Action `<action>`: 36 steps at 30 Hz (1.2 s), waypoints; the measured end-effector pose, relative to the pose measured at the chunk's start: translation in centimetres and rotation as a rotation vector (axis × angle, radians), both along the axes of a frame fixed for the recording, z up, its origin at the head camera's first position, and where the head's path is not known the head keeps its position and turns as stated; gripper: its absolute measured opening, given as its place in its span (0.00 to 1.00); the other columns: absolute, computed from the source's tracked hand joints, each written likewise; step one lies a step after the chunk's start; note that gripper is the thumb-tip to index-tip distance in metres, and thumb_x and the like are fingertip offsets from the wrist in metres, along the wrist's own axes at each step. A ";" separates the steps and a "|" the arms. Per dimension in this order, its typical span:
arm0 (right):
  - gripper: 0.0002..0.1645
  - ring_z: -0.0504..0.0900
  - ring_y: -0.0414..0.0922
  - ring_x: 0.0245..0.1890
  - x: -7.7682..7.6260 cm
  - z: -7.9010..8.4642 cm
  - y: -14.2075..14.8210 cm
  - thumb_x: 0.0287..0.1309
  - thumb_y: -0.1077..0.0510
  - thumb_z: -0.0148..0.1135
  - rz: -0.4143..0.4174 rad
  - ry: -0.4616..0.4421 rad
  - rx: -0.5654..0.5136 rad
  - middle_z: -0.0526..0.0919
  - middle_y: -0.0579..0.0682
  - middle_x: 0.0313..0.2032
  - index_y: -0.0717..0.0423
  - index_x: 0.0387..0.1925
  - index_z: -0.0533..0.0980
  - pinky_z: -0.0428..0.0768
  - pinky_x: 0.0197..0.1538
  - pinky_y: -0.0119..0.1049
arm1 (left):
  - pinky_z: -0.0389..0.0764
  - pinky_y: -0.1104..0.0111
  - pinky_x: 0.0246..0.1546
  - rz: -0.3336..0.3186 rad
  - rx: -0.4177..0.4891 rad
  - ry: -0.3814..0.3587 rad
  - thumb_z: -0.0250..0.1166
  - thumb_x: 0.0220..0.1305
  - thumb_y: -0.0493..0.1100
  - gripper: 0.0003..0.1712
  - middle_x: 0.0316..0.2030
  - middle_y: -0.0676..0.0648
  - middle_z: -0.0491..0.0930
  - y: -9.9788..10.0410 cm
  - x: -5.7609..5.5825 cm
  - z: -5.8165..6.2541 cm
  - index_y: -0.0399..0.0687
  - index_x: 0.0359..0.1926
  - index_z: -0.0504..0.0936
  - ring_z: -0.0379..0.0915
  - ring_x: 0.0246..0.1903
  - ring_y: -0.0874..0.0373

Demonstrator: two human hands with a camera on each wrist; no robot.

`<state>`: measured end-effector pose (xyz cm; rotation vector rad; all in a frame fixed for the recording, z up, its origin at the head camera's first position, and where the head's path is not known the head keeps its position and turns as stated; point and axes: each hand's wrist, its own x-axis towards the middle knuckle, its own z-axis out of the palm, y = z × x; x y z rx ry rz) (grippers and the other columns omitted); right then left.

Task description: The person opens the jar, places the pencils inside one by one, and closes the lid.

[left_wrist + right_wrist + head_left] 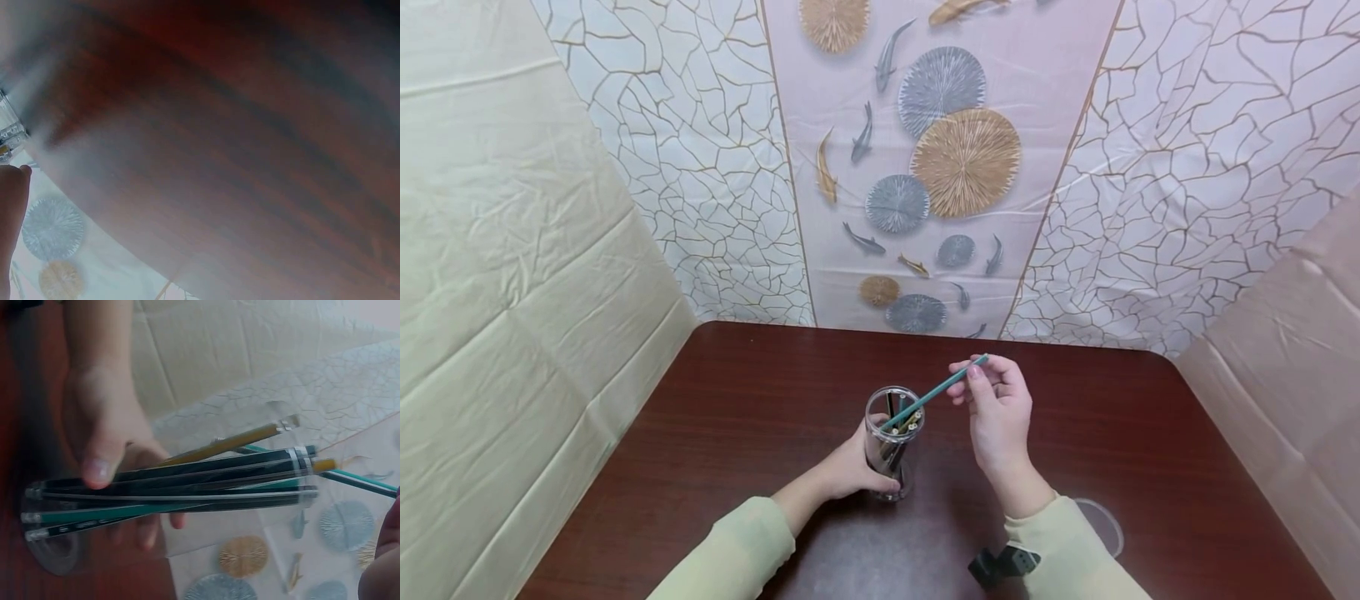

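A tall clear jar point(907, 482) stands on the table, with my left hand point(850, 462) wrapped around its side. Dark, teal and yellow pencils point(231, 478) lean inside it, seen through the wall in the right wrist view. Between thumb and fingers, my right hand point(1000, 417) pinches the upper end of a teal pencil point(936, 392). That pencil slants across the jar's rim, its lower end within the mouth. In the left wrist view only a bit of the jar point(12, 131) and part of a hand point(11, 212) show at the left edge.
A clear round disc point(1105, 527), partly hidden by the right sleeve point(1067, 546), lies on the dark red-brown table point(760, 375). A black device point(1003, 565) sits at the right wrist. Patterned cloth point(722, 167) hangs behind the table, with plain cloth at both sides.
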<state>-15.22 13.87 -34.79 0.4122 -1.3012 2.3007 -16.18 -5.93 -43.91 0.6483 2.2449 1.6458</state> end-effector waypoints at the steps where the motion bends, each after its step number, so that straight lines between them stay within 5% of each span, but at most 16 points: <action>1: 0.03 0.80 0.42 0.22 0.1 -0.2 -0.1 0.62 0.70 0.54 0.003 -0.013 0.011 0.83 0.55 0.31 0.64 0.38 0.71 0.78 0.27 0.30 | 0.62 0.65 0.56 0.000 0.000 0.001 0.76 0.37 0.34 0.53 0.52 0.46 0.74 0.0 0.0 0.0 0.43 0.63 0.55 0.68 0.52 0.56; 4: 0.04 0.80 0.42 0.21 0.2 -0.7 -0.3 0.61 0.70 0.54 0.010 -0.057 0.056 0.83 0.54 0.31 0.62 0.37 0.71 0.77 0.26 0.30 | 0.63 0.66 0.56 0.000 0.002 0.018 0.76 0.36 0.33 0.52 0.52 0.46 0.74 0.1 -0.1 -0.1 0.42 0.62 0.56 0.68 0.52 0.56; 11: 0.07 0.78 0.40 0.20 0.3 -1.7 -0.7 0.61 0.68 0.55 0.024 -0.144 0.227 0.84 0.52 0.31 0.71 0.38 0.68 0.75 0.25 0.29 | 0.63 0.67 0.56 0.001 0.013 0.021 0.78 0.35 0.35 0.56 0.53 0.47 0.73 0.2 -1.5 -3.2 0.46 0.64 0.54 0.68 0.53 0.57; 18: 0.08 0.75 0.40 0.17 0.2 -2.2 -0.8 0.60 0.68 0.56 0.067 -0.206 0.348 0.85 0.51 0.32 0.72 0.38 0.68 0.70 0.21 0.26 | 0.63 0.65 0.57 -0.007 0.002 0.053 0.79 0.35 0.42 0.56 0.53 0.48 0.73 0.0 -1.8 -4.0 0.48 0.64 0.54 0.69 0.52 0.58; 26: 0.11 0.77 0.42 0.20 0.5 -2.8 -0.5 0.57 0.70 0.59 0.074 -0.270 0.440 0.84 0.55 0.38 0.69 0.42 0.73 0.72 0.21 0.28 | 0.62 0.65 0.57 -0.001 -0.006 0.059 0.79 0.35 0.41 0.56 0.53 0.48 0.72 0.1 -1.6 -3.7 0.46 0.64 0.55 0.67 0.53 0.58; 33: 0.12 0.77 0.41 0.19 0.4 -3.3 0.6 0.57 0.70 0.58 -0.001 -0.245 0.424 0.84 0.45 0.36 0.71 0.44 0.73 0.70 0.20 0.27 | 0.64 0.64 0.55 0.010 -0.013 0.054 0.76 0.35 0.33 0.51 0.51 0.44 0.73 0.1 0.1 -0.1 0.40 0.61 0.57 0.68 0.52 0.53; 36: 0.13 0.77 0.41 0.20 0.7 -3.5 1.0 0.57 0.70 0.60 -0.027 -0.225 0.463 0.84 0.49 0.36 0.70 0.45 0.75 0.73 0.22 0.29 | 0.64 0.65 0.55 0.011 -0.006 0.065 0.76 0.35 0.33 0.52 0.51 0.44 0.73 0.1 0.0 -0.6 0.41 0.62 0.57 0.68 0.51 0.54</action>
